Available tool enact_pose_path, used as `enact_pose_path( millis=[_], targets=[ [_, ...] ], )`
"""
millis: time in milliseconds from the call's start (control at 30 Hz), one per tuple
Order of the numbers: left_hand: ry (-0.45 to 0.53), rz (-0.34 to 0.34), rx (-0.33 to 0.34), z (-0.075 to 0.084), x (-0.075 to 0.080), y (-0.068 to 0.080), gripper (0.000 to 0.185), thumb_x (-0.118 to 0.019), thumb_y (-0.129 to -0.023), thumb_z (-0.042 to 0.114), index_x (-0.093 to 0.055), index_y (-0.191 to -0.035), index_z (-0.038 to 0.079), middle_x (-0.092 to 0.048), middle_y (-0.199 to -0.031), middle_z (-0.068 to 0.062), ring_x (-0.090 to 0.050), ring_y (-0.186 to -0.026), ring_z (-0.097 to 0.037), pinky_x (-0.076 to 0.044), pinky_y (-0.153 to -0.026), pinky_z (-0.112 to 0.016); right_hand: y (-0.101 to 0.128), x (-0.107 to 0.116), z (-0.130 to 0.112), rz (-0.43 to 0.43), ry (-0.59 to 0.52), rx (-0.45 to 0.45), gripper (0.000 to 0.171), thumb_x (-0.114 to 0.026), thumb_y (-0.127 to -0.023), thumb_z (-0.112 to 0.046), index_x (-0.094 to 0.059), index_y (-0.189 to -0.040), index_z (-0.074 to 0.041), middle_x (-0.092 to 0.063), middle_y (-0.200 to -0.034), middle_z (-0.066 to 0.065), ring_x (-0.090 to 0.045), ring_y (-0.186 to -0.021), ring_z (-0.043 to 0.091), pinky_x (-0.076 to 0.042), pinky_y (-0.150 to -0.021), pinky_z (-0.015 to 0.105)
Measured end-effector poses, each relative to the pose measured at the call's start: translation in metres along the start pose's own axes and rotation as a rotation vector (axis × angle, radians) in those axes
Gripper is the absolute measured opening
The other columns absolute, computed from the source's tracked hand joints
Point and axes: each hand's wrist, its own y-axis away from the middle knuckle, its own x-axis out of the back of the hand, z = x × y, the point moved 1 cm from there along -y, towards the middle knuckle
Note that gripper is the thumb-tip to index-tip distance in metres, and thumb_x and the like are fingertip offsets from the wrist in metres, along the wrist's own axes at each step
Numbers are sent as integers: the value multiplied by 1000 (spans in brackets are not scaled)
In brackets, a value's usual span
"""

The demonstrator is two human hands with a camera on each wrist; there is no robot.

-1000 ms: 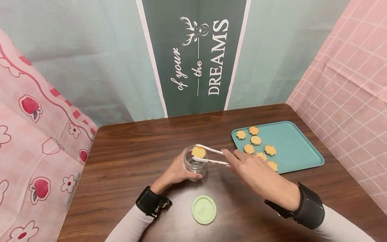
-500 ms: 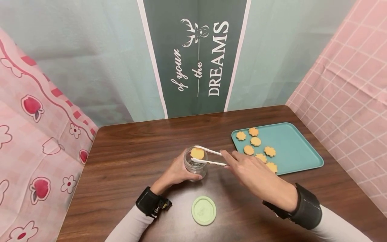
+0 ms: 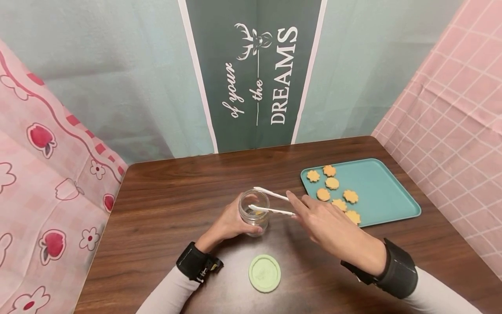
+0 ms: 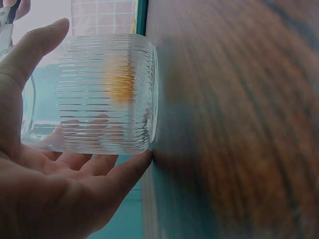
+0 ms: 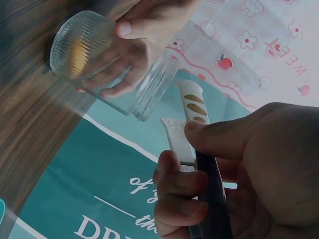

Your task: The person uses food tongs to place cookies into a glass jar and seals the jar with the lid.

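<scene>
My left hand (image 3: 234, 220) grips a ribbed clear glass jar (image 4: 99, 94) that stands upright on the table, fingers round one side and thumb round the other. Inside, near the bottom, lies a yellow-orange cookie (image 4: 119, 82), blurred by the glass. My right hand (image 3: 321, 222) holds white-tipped tongs (image 3: 274, 211) by their dark handle, fingers curled round it. The tong tips are spread apart over the jar's mouth with nothing between them. A pale green round lid (image 3: 264, 273) lies on the table in front of the jar.
A teal tray (image 3: 386, 192) at the right holds several flower-shaped and round cookies (image 3: 350, 196) on its left part. The wooden table (image 3: 176, 183) ends at fabric backdrops behind and on both sides.
The cookie between the tong tips has been let go and has dropped into the jar. The tongs have spread a little; the left hand and jar have stayed put.
</scene>
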Motion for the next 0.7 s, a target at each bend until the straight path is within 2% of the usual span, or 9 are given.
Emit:
enact_pose_path(
  millis=[367, 533, 700],
  targets=[
    [2, 1, 0, 1, 1, 0, 93, -102, -63, 18, -55, -143, 7, -69, -130, -9, -66, -120, -28, -49, -107, -47, 2, 3, 3, 1, 22, -19, 61, -83, -91, -10, -56, -145, 4, -61, -89, 7, -53, -60, 19, -41, -46, 28],
    [21, -3, -7, 1, 1, -1, 94, -101, -64, 16, -54, -144, 3, -68, -132, -12, -65, -122, -34, -49, -108, -50, 3, 4, 4, 14, 22, -26, 63, -84, -90, -8, -56, -145, 5, -60, -86, 7, -50, -60, 18, -37, -47, 26],
    [25, -1, -3, 0, 1, 0, 93, -101, -64, 15, -54, -143, 4, -67, -136, -12, -65, -124, -34, -48, -109, -51, 6, 4, 6, 29, 22, -35, 66, -86, -88, -7, -56, -146, 4, -59, -85, 6, -49, -59, 15, -38, -48, 26]
  ],
)
